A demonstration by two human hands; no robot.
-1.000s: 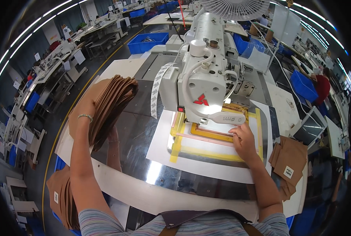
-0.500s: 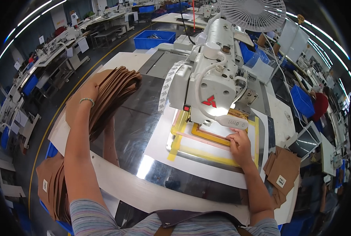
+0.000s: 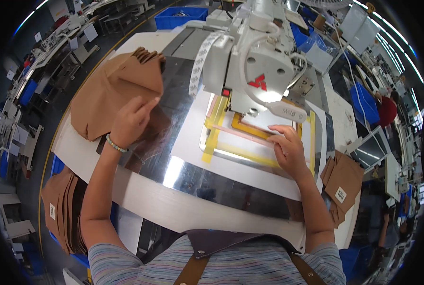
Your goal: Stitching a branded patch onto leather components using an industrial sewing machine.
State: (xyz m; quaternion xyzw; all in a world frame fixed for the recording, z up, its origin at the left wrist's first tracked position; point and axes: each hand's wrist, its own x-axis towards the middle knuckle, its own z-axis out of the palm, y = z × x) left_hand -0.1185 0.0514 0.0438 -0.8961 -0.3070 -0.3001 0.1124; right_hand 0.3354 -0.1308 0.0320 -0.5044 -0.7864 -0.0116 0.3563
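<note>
My left hand (image 3: 133, 118) is at the right edge of a fanned stack of brown cut pieces (image 3: 98, 95) on the machine table, fingers apart and touching or just over the top piece. My right hand (image 3: 285, 145), fingers loosely bent and apart, is at the front of a yellow frame (image 3: 245, 126) below the sewing head (image 3: 255, 66). That frame sits within a taped clamp plate (image 3: 212, 142) on white sheeting. A white control pod (image 3: 288, 111) hangs above my right fingers.
More brown pieces (image 3: 60, 204) stand low at left, and a labelled pile (image 3: 340, 185) lies at right. Beyond are a blue bin (image 3: 178, 19), a screen on an arm (image 3: 366, 147), other workstations and a person in red (image 3: 387, 111).
My left hand has left the side of the stack for its right edge, and the stack now lies flatter. My right fingers have loosened. The camera has tipped downward.
</note>
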